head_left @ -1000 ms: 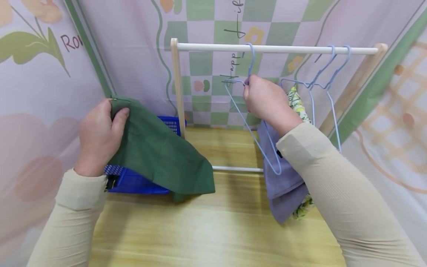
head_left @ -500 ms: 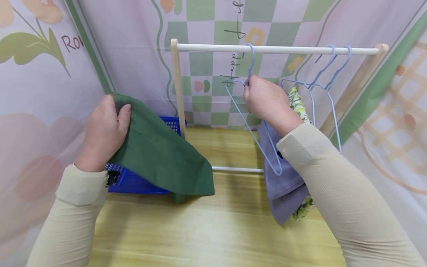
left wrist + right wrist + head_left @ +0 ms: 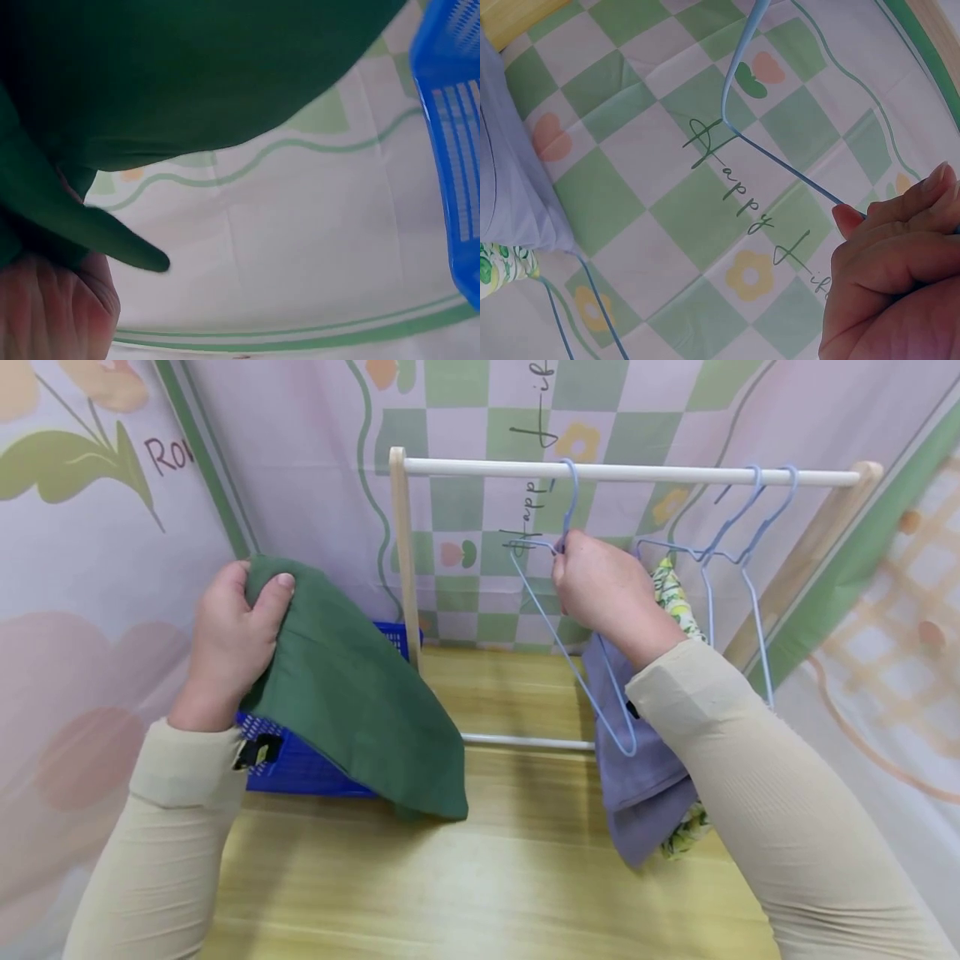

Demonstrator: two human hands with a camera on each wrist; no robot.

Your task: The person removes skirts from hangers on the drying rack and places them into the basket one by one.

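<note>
On the left, my left hand [image 3: 236,631] pinches the top edge of a green cloth garment [image 3: 352,685] between thumb and fingers. The garment hangs down to the right, its lower end low over the tabletop and its body overlapping a blue basket [image 3: 315,768]. In the left wrist view the green fabric [image 3: 187,75] spreads over the hand. My right hand [image 3: 603,585] grips a light-blue hanger [image 3: 573,668] just under its hook, which sits on the rack's white bar [image 3: 480,468]. That hanger carries no cloth. The right wrist view has the curled fingers around the hanger's wire.
Two more blue hangers [image 3: 757,602] hang at the right end of the rack. A purple garment [image 3: 637,785] and a yellow-green patterned garment [image 3: 686,835] hang behind my right forearm. The rack's wooden post [image 3: 405,560] stands behind the basket on the wooden tabletop [image 3: 465,885].
My left hand has risen slightly and moved a little right, taking the green garment with it; its lower end has swung left. My right hand keeps its grip on the hanger.
</note>
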